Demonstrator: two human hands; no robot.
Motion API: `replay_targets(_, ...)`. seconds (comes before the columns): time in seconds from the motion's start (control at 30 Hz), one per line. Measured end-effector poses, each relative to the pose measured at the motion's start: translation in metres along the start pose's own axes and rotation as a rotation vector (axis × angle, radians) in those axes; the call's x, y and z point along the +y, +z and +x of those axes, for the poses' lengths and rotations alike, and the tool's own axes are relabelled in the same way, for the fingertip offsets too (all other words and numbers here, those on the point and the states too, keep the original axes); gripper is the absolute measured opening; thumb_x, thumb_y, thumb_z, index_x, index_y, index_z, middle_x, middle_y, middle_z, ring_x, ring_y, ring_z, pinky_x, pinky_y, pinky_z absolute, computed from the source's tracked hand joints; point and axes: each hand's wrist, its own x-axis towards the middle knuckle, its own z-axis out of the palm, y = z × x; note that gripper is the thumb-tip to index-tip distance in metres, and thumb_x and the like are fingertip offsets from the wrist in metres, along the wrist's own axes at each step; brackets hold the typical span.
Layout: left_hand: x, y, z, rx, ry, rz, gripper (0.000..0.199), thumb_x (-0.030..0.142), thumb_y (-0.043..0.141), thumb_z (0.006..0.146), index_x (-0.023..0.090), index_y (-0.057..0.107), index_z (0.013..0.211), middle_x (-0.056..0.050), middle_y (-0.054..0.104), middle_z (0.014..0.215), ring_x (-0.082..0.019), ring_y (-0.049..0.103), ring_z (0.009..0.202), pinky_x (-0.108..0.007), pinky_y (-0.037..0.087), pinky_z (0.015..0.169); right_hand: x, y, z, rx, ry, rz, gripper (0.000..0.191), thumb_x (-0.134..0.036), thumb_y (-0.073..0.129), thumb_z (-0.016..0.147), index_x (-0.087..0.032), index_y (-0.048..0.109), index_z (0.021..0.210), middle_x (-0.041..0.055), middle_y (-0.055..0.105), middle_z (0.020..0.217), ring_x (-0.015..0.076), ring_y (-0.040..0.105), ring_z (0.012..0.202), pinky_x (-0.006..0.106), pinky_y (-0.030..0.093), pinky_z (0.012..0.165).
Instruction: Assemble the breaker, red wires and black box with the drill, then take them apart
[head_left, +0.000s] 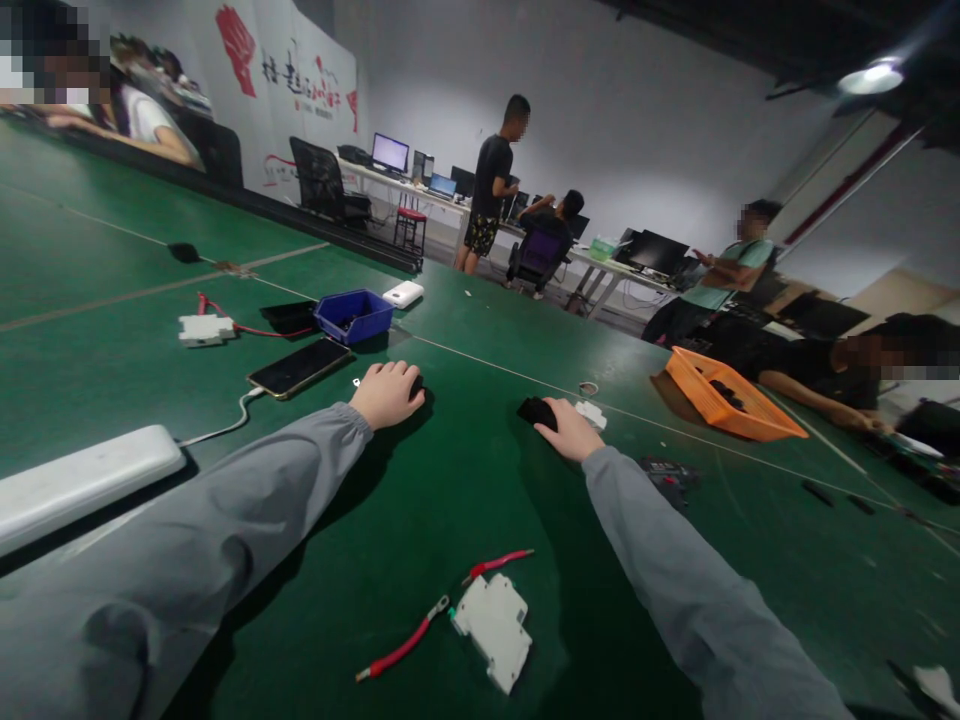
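My left hand (386,394) rests low over the green table with its fingers closed around a small black piece (418,386), mostly covered by the fingers. To the right, my right hand (570,430) grips a larger black piece (537,411); its kind is not clear. Just behind that hand a small white part (592,414) lies on the table. Nearest me is a white circuit breaker (495,628) on its side. Beside it lie a short red cable with a ring lug (401,648) and another red cable (501,564).
A blue bin (355,316), a phone (301,368) on a white cable and a white power strip (90,482) sit left. Another white breaker (206,330) has red wire. An orange basket (731,395) stands right, near a seated person (821,370). Other people are further back.
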Motion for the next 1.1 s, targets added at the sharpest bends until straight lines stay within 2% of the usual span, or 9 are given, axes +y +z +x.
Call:
replay_targets(0.1,0.0,0.001,-0.001,-0.003,-0.013,0.019,0.039,0.048,0.04,0.091,0.019,0.059,0.109,-0.013,0.063,0.108,-0.029,0.057,0.106,-0.043,0.034,0.095,-0.016,-0.009,-0.066,-0.003,-0.11,0.17,0.05,-0.038,0.057,0.091,-0.02,0.047,0.136,0.0117,0.058,0.124,0.0255,0.055,0.116,0.041,0.043,0.102)
replay_targets(0.17,0.0,0.001,-0.001,-0.002,-0.015,0.048,0.04,0.048,0.039,0.091,0.019,0.058,0.109,-0.012,0.063,0.109,-0.029,0.058,0.105,-0.043,0.035,0.093,-0.025,-0.015,-0.108,-0.012,-0.107,0.289,0.048,-0.042,0.059,0.09,-0.022,0.05,0.132,0.0107,0.06,0.122,0.0262,0.057,0.113,0.043,0.045,0.101)
replay_targets(0.27,0.0,0.0,-0.002,-0.012,-0.032,0.076,0.04,0.048,0.037,0.091,0.018,0.059,0.107,-0.013,0.064,0.108,-0.03,0.059,0.103,-0.043,0.037,0.09,-0.036,-0.016,-0.154,0.127,-0.011,0.36,0.046,-0.044,0.058,0.091,-0.023,0.05,0.131,0.0113,0.059,0.123,0.028,0.057,0.115,0.046,0.045,0.1)
replay_targets(0.33,0.001,-0.003,-0.002,-0.024,-0.037,0.085,0.042,0.049,0.034,0.092,0.018,0.06,0.105,-0.013,0.065,0.107,-0.03,0.059,0.103,-0.043,0.038,0.088,-0.039,-0.01,-0.169,0.244,0.037,0.364,0.044,-0.042,0.057,0.092,-0.023,0.049,0.131,0.0123,0.058,0.123,0.0286,0.055,0.116,0.047,0.045,0.101)
replay_targets(0.47,0.005,-0.01,-0.004,-0.036,-0.035,0.11,0.046,0.053,0.03,0.094,0.019,0.062,0.097,-0.013,0.066,0.103,-0.03,0.06,0.102,-0.043,0.04,0.085,-0.046,0.002,-0.174,0.317,0.025,0.383,0.04,-0.037,0.057,0.092,-0.022,0.051,0.128,0.0114,0.059,0.12,0.0272,0.056,0.114,0.045,0.046,0.1)
replay_targets(0.63,0.009,-0.016,-0.005,-0.035,-0.006,0.18,0.048,0.053,0.028,0.094,0.019,0.062,0.092,-0.014,0.065,0.106,-0.031,0.06,0.104,-0.043,0.042,0.085,-0.065,-0.004,-0.178,0.257,-0.067,0.39,0.042,-0.036,0.06,0.089,-0.022,0.052,0.127,0.0108,0.06,0.116,0.0271,0.056,0.109,0.046,0.047,0.096)
replay_targets(0.73,0.01,-0.019,-0.004,-0.103,0.01,0.208,0.048,0.053,0.028,0.094,0.019,0.061,0.093,-0.013,0.065,0.103,-0.029,0.062,0.098,-0.042,0.044,0.083,-0.075,-0.011,-0.186,0.233,-0.117,0.363,0.042,-0.039,0.061,0.088,-0.018,0.053,0.125,0.0114,0.062,0.111,0.0264,0.057,0.103,0.043,0.048,0.093)
replay_targets(0.9,0.014,-0.026,-0.004,-0.175,0.03,0.201,0.051,0.06,0.029,0.093,0.02,0.061,0.095,-0.011,0.065,0.1,-0.028,0.063,0.095,-0.04,0.045,0.081,-0.072,-0.013,-0.192,0.221,-0.149,0.356,0.049,-0.044,0.058,0.09,-0.016,0.051,0.129,0.0127,0.062,0.11,0.0266,0.058,0.1,0.043,0.047,0.091)
replay_targets(1.1,-0.001,-0.05,-0.029,0.004,0.218,0.116,0.048,0.055,0.038,0.093,0.018,0.054,0.119,-0.012,0.061,0.114,-0.028,0.059,0.107,-0.04,0.046,0.09,-0.056,-0.01,-0.19,0.282,-0.146,0.405,0.045,-0.038,0.045,0.097,-0.013,0.045,0.134,0.0161,0.057,0.122,0.0283,0.054,0.111,0.048,0.044,0.098)
